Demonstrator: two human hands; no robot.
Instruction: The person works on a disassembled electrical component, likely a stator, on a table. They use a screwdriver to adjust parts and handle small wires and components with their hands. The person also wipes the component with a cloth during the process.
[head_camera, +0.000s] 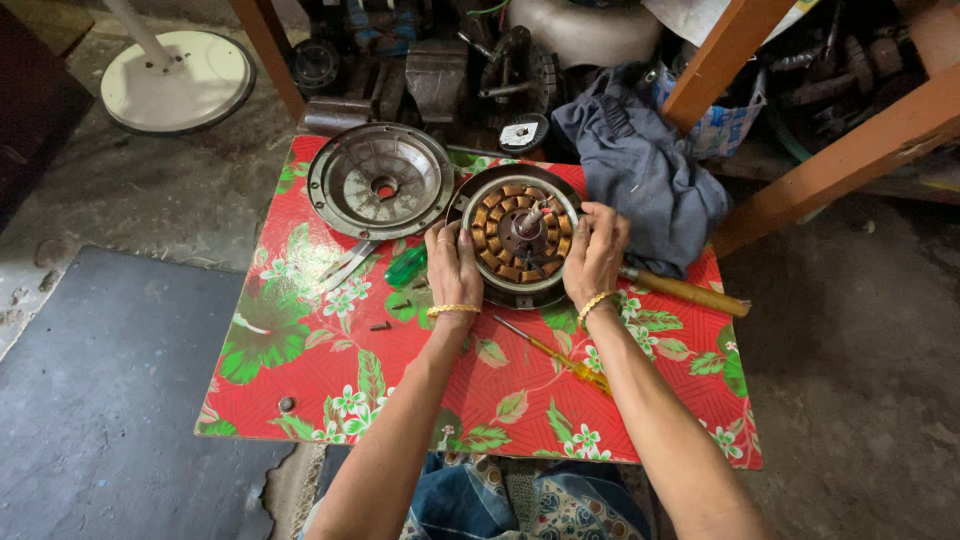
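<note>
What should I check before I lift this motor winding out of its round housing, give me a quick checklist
1. Both hands on the part: left hand and right hand grip opposite sides of the motor winding. Ok.
2. Housing flat on the table: ok.
3. Removed cover out of the way, to the left: ok.
4. Loose screw near left wrist could roll: not ok.
5. Yellow screwdriver lies between the forearms: not ok.
6. Wires free underneath: cannot tell.
</note>
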